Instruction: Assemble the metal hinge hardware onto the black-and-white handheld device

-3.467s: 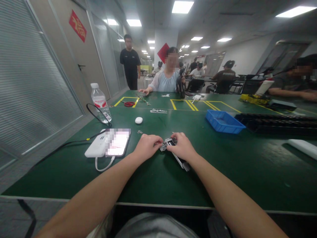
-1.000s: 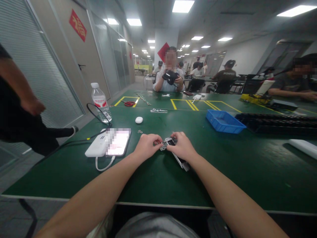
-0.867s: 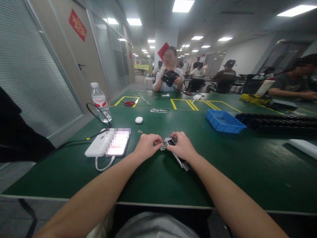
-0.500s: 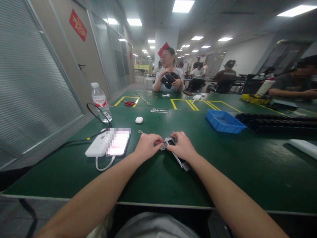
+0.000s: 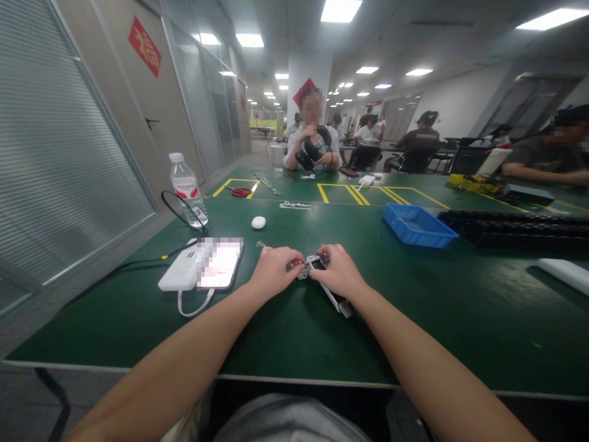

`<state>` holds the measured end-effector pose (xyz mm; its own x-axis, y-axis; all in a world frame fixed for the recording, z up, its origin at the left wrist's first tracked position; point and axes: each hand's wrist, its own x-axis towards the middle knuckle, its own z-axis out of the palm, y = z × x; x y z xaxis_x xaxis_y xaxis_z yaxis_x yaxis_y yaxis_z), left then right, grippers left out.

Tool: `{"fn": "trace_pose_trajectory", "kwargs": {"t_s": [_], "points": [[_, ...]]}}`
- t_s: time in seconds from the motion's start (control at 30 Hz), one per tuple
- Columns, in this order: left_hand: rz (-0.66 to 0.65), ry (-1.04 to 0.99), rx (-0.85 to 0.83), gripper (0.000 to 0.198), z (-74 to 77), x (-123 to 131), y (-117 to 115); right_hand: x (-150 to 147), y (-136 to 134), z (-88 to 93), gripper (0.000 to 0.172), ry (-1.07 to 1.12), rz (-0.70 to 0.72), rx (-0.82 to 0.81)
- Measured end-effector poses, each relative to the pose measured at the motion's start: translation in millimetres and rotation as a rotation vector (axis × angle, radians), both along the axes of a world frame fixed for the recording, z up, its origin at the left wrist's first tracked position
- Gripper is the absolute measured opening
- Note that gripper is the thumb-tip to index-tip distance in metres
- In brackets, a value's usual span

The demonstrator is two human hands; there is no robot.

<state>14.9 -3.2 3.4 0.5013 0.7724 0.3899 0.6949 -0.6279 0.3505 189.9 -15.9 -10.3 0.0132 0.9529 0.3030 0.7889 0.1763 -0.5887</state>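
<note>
A slim white-and-black device (image 5: 335,299) lies slanted on the green table, its near end toward me. My right hand (image 5: 341,270) is closed around its far part, with the thumb along the near side. Small metal parts (image 5: 303,274) stick out at the device's far left end. The thumb and fingertips of my left hand (image 5: 275,270) pinch at these parts; the exact piece between them is too small to name. A few tiny metal pieces (image 5: 261,244) lie on the table just beyond my left hand.
To the left are a phone (image 5: 225,265), a white power bank (image 5: 177,273) with cables and a water bottle (image 5: 188,196). A white rounded case (image 5: 258,223) lies ahead. A blue tray (image 5: 418,230) and a long black rack (image 5: 515,228) stand right. A person (image 5: 315,147) sits opposite.
Both my hands stay in nearly the same place on the device, with only slight finger motion. The person opposite has turned their head and shifted the black item they hold.
</note>
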Motion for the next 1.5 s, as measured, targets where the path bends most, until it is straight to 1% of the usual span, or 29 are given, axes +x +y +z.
{"fn": "trace_pose_trajectory", "kwargs": {"t_s": [0.63, 0.77, 1.1, 1.5], "points": [[-0.003, 0.010, 0.002, 0.011, -0.6, -0.2, 0.7, 0.7, 0.6, -0.1, 0.039, -0.001, -0.004, -0.005], [0.000, 0.014, 0.008, 0.014, -0.7, -0.3, 0.2, -0.2, -0.4, 1.4, 0.039, 0.001, -0.009, -0.010], [0.014, 0.026, 0.020, 0.010, 0.4, -1.9, -0.3, 0.4, -0.3, 1.5, 0.039, 0.007, -0.004, 0.011], [0.049, 0.028, 0.015, 0.011, -0.5, -2.5, 0.3, 0.9, 1.0, -1.5, 0.039, -0.001, -0.008, 0.022]]}}
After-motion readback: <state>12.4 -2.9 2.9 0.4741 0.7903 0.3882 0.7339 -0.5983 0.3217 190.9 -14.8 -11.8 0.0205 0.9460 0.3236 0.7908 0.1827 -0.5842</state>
